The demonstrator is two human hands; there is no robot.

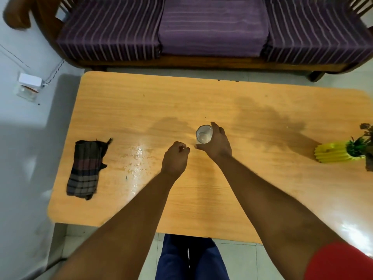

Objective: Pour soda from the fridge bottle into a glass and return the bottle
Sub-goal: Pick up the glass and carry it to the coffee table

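A clear faceted glass (203, 134) stands upright near the middle of the wooden table (262, 178). My right hand (217, 144) grips it from the right, fingers and thumb curled round its side. My left hand (175, 159) hovers just left of the glass, its fingers curled into a loose fist that holds nothing I can see. Whether the glass holds any liquid is unclear. No bottle is in view.
A folded dark plaid cloth (85, 169) lies at the table's left end, with a wet glare patch (137, 160) beside it. A yellow ribbed pot with a plant (335, 153) stands at the right edge. A purple striped sofa (212, 29) runs behind the table.
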